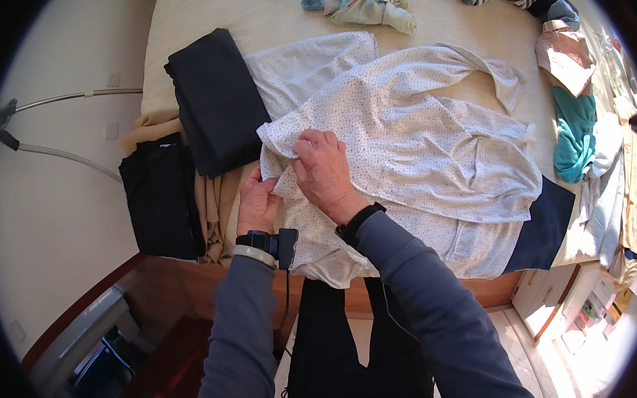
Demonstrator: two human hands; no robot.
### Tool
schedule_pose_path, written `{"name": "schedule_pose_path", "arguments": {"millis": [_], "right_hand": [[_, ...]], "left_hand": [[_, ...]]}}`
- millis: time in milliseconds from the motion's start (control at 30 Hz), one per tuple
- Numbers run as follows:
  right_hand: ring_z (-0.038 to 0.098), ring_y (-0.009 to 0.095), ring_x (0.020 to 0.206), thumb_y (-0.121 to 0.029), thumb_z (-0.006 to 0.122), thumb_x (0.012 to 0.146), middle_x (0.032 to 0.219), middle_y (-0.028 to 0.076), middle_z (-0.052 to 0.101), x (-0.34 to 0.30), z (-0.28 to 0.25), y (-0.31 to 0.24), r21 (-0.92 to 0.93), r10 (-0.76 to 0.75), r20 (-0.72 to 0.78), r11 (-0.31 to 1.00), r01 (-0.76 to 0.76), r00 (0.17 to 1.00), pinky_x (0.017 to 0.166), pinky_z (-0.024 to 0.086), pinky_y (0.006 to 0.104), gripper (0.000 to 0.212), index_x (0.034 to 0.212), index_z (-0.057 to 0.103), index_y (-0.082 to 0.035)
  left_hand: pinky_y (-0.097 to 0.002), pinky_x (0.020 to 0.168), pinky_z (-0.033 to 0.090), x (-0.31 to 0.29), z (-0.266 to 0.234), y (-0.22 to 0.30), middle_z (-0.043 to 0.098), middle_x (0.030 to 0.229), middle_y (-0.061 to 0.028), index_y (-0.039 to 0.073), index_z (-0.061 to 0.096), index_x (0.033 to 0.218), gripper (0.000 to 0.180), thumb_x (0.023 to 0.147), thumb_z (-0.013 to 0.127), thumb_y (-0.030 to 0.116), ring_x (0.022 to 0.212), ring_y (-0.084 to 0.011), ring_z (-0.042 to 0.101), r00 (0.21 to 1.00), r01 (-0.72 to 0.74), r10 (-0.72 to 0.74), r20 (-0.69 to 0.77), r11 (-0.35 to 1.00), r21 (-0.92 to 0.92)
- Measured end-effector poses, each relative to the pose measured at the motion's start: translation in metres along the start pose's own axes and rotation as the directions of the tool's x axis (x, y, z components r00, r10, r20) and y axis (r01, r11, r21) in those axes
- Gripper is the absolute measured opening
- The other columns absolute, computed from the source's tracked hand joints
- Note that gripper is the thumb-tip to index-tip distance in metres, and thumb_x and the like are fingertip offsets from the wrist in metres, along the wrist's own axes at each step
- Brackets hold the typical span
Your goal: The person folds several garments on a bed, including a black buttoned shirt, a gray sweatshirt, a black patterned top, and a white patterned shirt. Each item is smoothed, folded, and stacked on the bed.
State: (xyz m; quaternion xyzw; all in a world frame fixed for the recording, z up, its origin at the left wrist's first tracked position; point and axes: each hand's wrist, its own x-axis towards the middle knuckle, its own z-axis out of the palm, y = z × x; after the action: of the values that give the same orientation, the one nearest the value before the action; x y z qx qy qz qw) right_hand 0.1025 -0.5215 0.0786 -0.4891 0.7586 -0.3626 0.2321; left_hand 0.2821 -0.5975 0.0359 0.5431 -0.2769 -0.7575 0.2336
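Observation:
A white shirt with a fine dotted print (pixel 417 145) lies spread over the bed before me, its surface wrinkled. One long sleeve bends out toward the far right. My left hand (pixel 258 203) pinches the shirt's edge at its left end. Just right of it, my right hand (pixel 322 168) is closed on a gathered bit of the same cloth, fingers curled inward. What lies under the right fingertips is hidden. A folded black garment (pixel 218 103) rests close by on the left, touching the shirt. From beneath the shirt's right end shows a dark navy cloth (pixel 546 229).
Another folded black garment (pixel 158 201) and tan cloth (pixel 217 212) lie at the bed's left edge. Pale crumpled clothes (pixel 365 3) are at the far side. A teal garment (pixel 575 136) and other clothes line the right. A cable hangs from my left wrist.

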Motion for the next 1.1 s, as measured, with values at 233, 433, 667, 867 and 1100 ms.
{"name": "schedule_pose_path", "arguments": {"millis": [233, 433, 667, 867, 1100], "right_hand": [[0.056, 0.006, 0.081, -0.016, 0.070, 0.105, 0.090, -0.005, 0.067, 0.016, -0.060, 0.051, 0.902, 0.510, 0.265, 0.169, -0.397, 0.819, 0.075, 0.046, 0.0245, 0.013, 0.104, 0.072, -0.003], [0.070, 0.014, 0.089, -0.010, 0.073, 0.103, 0.101, 0.005, 0.075, 0.014, -0.103, 0.107, 0.888, 0.620, 0.177, 0.234, -0.396, 0.765, 0.083, 0.057, 0.0285, 0.016, 0.115, 0.073, 0.000], [0.069, 0.013, 0.092, -0.013, 0.071, 0.105, 0.103, 0.004, 0.076, -0.008, -0.101, 0.130, 0.811, 0.667, 0.105, 0.373, -0.452, 0.738, 0.085, 0.056, 0.0276, 0.019, 0.119, 0.076, -0.001], [0.062, 0.025, 0.127, -0.023, 0.078, 0.099, 0.136, 0.011, 0.068, -0.034, -0.099, 0.098, 0.350, 0.426, -0.138, 0.865, -0.359, 0.894, 0.112, 0.047, 0.0395, 0.038, 0.132, 0.074, -0.004], [0.056, 0.033, 0.130, -0.013, 0.077, 0.084, 0.143, 0.007, 0.061, -0.039, -0.096, 0.077, -0.497, 0.071, -0.042, 0.864, -0.082, 0.997, 0.097, 0.048, 0.0476, 0.017, 0.100, 0.074, -0.011]], "left_hand": [[-0.0432, 0.109, 0.057, -0.026, -0.013, -0.003, 0.072, 0.132, -0.0139, 0.001, 0.063, 0.136, 0.040, 0.098, 0.076, 0.003, 0.119, -0.0266, 0.071, 0.970, 0.056, 0.003, 0.244, 0.971, -0.234], [-0.0389, 0.106, 0.057, -0.032, -0.022, 0.010, 0.073, 0.129, -0.0116, 0.002, 0.064, 0.135, 0.043, 0.099, 0.081, 0.019, 0.117, -0.0217, 0.071, 0.953, 0.101, -0.034, 0.301, 0.973, -0.210], [-0.0339, 0.099, 0.055, -0.024, -0.007, 0.005, 0.068, 0.133, -0.0091, 0.002, 0.066, 0.138, 0.042, 0.101, 0.078, 0.017, 0.112, -0.0171, 0.068, 0.997, -0.019, -0.003, 0.073, 0.952, 0.307], [-0.0443, 0.108, 0.046, -0.039, 0.026, 0.001, 0.063, 0.138, -0.0138, 0.006, 0.071, 0.134, 0.049, 0.087, 0.084, 0.013, 0.126, -0.0312, 0.060, 0.800, -0.544, 0.457, 0.389, 0.277, 0.792], [-0.0465, 0.099, 0.050, -0.033, 0.051, -0.003, 0.065, 0.133, -0.0130, 0.003, 0.074, 0.121, 0.039, 0.083, 0.083, 0.007, 0.121, -0.0346, 0.061, 0.787, -0.501, 0.404, 0.466, -0.022, 0.865]]}}
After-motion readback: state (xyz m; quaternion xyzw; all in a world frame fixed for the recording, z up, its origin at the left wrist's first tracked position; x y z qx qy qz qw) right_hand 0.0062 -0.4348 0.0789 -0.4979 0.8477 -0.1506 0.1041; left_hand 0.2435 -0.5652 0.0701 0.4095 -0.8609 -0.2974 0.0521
